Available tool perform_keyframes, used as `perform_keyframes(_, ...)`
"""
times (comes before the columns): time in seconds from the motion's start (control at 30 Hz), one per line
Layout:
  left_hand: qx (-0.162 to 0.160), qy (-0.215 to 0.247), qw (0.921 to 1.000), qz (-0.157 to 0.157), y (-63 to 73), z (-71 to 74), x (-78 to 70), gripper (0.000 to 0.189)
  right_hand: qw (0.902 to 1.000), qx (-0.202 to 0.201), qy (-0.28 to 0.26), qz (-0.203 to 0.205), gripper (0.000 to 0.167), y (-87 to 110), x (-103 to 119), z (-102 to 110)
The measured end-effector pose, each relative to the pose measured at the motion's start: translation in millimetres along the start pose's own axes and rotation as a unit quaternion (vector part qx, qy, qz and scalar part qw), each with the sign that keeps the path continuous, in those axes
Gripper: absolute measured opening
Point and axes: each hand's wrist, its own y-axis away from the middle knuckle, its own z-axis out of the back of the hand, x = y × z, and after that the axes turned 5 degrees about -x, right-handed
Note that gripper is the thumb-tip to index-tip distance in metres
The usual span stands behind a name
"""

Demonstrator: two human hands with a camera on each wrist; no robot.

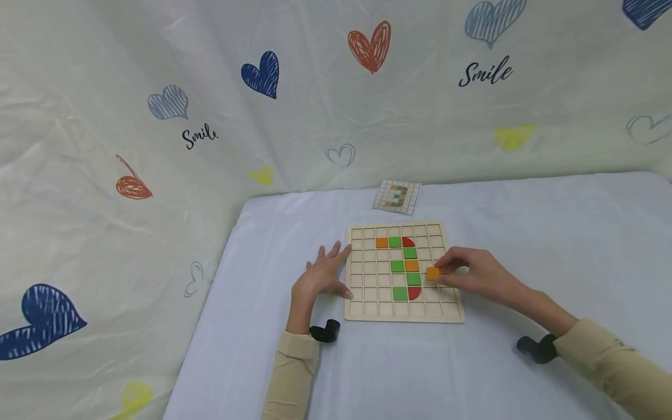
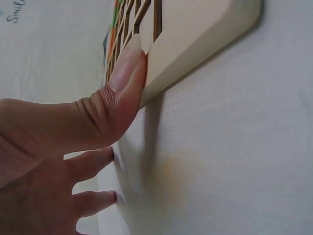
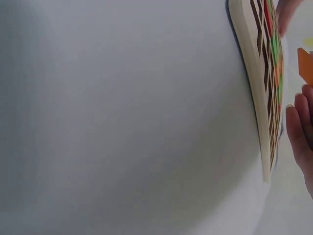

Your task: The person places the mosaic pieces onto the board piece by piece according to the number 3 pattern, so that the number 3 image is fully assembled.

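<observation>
A square wooden grid board (image 1: pixel 370 303) lies on the table, holding several green and orange square tiles and two red rounded pieces. My right hand (image 1: pixel 478 273) pinches an orange square tile (image 1: pixel 433 273) between thumb and fingers above the board's right half. In the right wrist view that orange tile (image 3: pixel 306 66) shows at the right edge, beside the fingertips. My left hand (image 1: pixel 321 277) is spread at the board's left edge, its thumb and a finger touching the rim. Close up in the left wrist view, the thumb (image 2: pixel 126 68) presses against the board's edge.
A small card (image 1: pixel 397 197) printed with a coloured grid pattern lies behind the board. White cloth covers the table (image 1: pixel 252 356). A curtain with hearts and lettering (image 1: pixel 304 122) hangs behind and to the left. A black wrist device (image 1: pixel 325 331) is on each arm.
</observation>
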Motion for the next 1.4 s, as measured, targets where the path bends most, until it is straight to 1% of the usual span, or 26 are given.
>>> perform_keyframes(0.2, 0.001, 0.003, 1.0, 0.003, 0.0, -1.4, -1.2, 0.115, 0.9994, 0.025, -0.02, 0.015, 0.02, -2.9, 9.9, -9.6)
perform_keyframes(0.37, 0.001, 0.003, 1.0, 0.007, 1.0, -2.1, -4.1, 0.116, 0.9988, 0.039, -0.019, 0.023, 0.02, -5.7, 17.1, -19.5)
perform_keyframes(0.6, 0.001, 0.004, 1.0, 0.008, 0.8, -1.3, -6.2, 0.116, 0.996, 0.066, -0.046, 0.04, 0.02, -12.6, 31.2, -34.6)
perform_keyframes(0.7, 0.001, 0.001, 1.0, 0.008, 0.9, -0.8, -6.1, 0.116, 0.9948, 0.074, -0.048, 0.051, 0.019, -16.1, 36.7, -41.4)
perform_keyframes(0.87, 0.002, 0.006, 1.0, 0.008, 1.1, -1.6, -6.7, 0.116, 0.9936, 0.087, -0.025, 0.069, 0.021, -21.3, 39.1, -53.0)
perform_keyframes(1.03, 0.004, 0.009, 0.9999, 0.007, 1.9, -1.2, -8.6, 0.116, 0.9943, 0.083, 0.0, 0.067, 0.02, -24.8, 41.1, -62.1)
perform_keyframes(1.1, 0.003, 0.01, 0.9999, 0.007, 1.7, -1.6, -9.1, 0.116, 0.9946, 0.08, 0.011, 0.066, 0.02, -24.8, 42.9, -64.3)
perform_keyframes(1.3, 0.002, 0.011, 0.9999, 0.006, 0.7, -3.4, -8.0, 0.116, 0.992, 0.076, 0.061, 0.08, 0.022, -23.3, 46.5, -69.4)
perform_keyframes(1.4, 0.004, 0.013, 0.9999, 0.001, 0.6, -3.0, -6.7, 0.115, 0.9906, 0.083, 0.061, 0.09, 0.026, -23.4, 45.2, -68.2)
